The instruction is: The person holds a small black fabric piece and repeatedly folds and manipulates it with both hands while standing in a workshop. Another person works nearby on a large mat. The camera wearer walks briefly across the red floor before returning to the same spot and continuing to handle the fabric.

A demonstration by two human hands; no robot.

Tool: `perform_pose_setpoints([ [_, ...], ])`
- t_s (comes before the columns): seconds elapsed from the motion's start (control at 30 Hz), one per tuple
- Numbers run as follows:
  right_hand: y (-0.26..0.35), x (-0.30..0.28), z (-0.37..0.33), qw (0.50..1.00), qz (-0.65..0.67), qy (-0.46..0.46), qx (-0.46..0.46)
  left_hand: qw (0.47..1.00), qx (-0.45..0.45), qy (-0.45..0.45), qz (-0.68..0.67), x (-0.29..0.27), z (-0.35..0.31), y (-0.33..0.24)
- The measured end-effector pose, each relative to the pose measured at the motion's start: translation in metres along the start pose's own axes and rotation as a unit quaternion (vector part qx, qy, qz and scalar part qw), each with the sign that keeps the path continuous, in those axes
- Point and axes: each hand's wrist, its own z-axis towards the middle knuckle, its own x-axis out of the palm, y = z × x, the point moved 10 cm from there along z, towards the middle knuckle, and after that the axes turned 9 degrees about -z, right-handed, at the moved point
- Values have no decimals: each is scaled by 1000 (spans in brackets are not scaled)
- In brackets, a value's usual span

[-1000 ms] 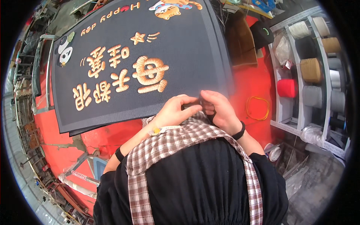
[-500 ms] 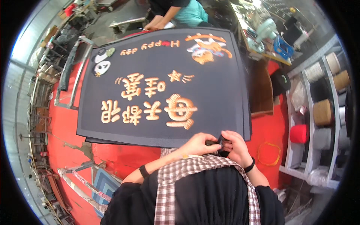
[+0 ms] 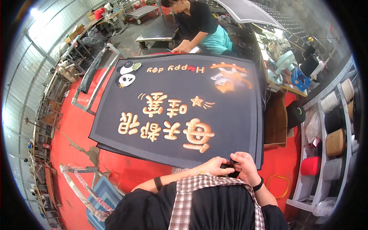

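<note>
The left hand (image 3: 217, 166) and right hand (image 3: 245, 168) both pinch a black item (image 3: 232, 172) between them. Dark mats (image 3: 234, 126) lie just beyond the grip, spools (image 3: 335, 142) to its right.

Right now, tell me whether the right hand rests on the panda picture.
No, the right hand is beside the left hand by the near edge of the dark mat, away from the panda picture.
</note>
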Motion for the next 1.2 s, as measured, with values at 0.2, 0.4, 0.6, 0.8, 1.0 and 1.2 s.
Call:
perform_pose_setpoints([
  [0.2,5,-2,2,1000,-5,15,-8,991,77,-60,87,-4,-6,-12],
  [0.4,12,7,1,997,-75,12,-30,993,32,-72,93,-4,-6,-6],
  [0.6,19,12,3,994,-92,10,-56,998,11,-40,57,-1,-6,-4],
  [0.8,21,24,-1,990,-129,22,-59,997,-16,-6,-72,2,-13,-8],
  [1.0,31,24,-1,990,-132,30,-49,998,-22,-22,-61,-2,-11,-4],
  [1.2,15,-17,-1,995,-93,20,-24,986,-57,-65,-145,-8,-20,5],
])
